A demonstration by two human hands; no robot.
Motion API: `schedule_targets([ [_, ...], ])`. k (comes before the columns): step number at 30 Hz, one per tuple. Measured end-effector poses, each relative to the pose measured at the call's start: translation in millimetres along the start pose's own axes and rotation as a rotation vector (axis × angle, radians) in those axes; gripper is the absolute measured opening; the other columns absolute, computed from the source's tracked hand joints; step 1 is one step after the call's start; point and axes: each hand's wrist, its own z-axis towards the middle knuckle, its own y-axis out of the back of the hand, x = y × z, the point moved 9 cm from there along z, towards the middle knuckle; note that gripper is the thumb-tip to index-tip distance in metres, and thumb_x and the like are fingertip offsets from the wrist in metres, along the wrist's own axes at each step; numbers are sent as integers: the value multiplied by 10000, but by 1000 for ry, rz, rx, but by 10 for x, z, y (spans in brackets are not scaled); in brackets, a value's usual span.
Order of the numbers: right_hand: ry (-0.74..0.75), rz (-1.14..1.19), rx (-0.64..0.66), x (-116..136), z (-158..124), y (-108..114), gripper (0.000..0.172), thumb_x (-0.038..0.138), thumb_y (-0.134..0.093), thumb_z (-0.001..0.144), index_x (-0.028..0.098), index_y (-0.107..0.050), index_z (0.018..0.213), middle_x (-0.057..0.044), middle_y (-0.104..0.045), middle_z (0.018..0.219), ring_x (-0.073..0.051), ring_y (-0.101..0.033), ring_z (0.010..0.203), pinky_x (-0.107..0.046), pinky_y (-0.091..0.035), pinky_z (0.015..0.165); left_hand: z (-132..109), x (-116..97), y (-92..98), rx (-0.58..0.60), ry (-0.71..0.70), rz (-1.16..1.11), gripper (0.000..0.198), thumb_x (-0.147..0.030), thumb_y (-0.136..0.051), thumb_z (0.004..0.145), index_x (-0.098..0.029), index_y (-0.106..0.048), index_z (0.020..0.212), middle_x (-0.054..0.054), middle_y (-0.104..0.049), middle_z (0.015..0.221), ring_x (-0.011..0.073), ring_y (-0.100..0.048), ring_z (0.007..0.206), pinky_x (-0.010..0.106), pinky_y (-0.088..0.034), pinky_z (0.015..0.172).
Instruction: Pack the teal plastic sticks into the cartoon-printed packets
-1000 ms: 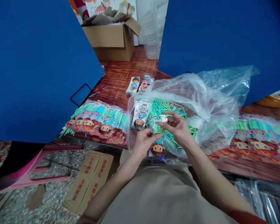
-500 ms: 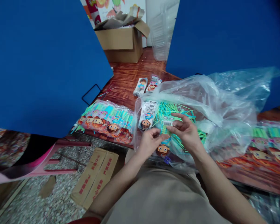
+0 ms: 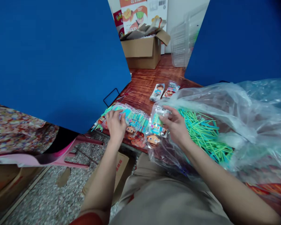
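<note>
My right hand [image 3: 177, 127] pinches the upper right edge of a clear printed packet [image 3: 156, 125] that has thin green sticks inside and a cartoon face at its bottom. This packet lies over the near left part of a clear plastic bag. My left hand [image 3: 116, 125] rests on the row of filled packets [image 3: 137, 119] to the left, its thumb apart from its fingers and nothing visibly held. Loose green and blue sticks [image 3: 201, 132] are heaped on the bag just right of my right hand.
Two small stacks of flat printed packets [image 3: 157, 92] lie farther back on the wooden table [image 3: 142, 79]. Behind them stands an open cardboard box [image 3: 140, 51]. Large blue panels [image 3: 61, 62] flank the table. The crumpled plastic bag [image 3: 239, 106] spreads right. A pink stool [image 3: 77, 150] is at lower left.
My left hand has let go of the packet and moved left onto the row of filled packets. My right hand has carried its packet left. The view has shifted left.
</note>
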Motion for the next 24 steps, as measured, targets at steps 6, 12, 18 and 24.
schedule_targets([
  [6, 34, -333, 19, -583, 408, -700, 278, 330, -600, 817, 181, -680, 1037, -5, -622, 771, -126, -526, 599, -260, -487, 559, 219, 193, -1, 93, -52, 57, 313, -390, -511, 935, -162, -719, 991, 131, -627, 936, 316, -551, 1019, 476, -402, 981],
  [12, 153, -620, 54, -710, 577, -868, 235, 185, -666, 753, 192, -715, 982, -60, -639, 956, -210, -604, 817, -388, -497, 864, 200, 212, -268, 225, -173, 114, 374, -477, -569, 904, -162, -721, 1037, 151, -585, 1022, 344, -517, 1108, 491, -425, 992],
  [18, 218, -797, 85, -627, 510, -828, 309, 208, -670, 809, 169, -681, 1116, -120, -513, 1150, -260, -593, 1014, -412, -458, 990, 195, 198, -388, 259, -212, 124, 351, -461, -620, 874, -177, -706, 1061, 156, -562, 1097, 366, -509, 1169, 521, -416, 1015],
  [24, 252, -811, 127, -472, 464, -784, 254, 201, -634, 839, 169, -666, 1088, -104, -530, 1113, -207, -618, 866, -360, -513, 853, 199, -5, -410, 285, -267, 91, 382, -482, -642, 856, -180, -692, 1083, 178, -561, 1164, 390, -482, 1234, 539, -398, 1038],
])
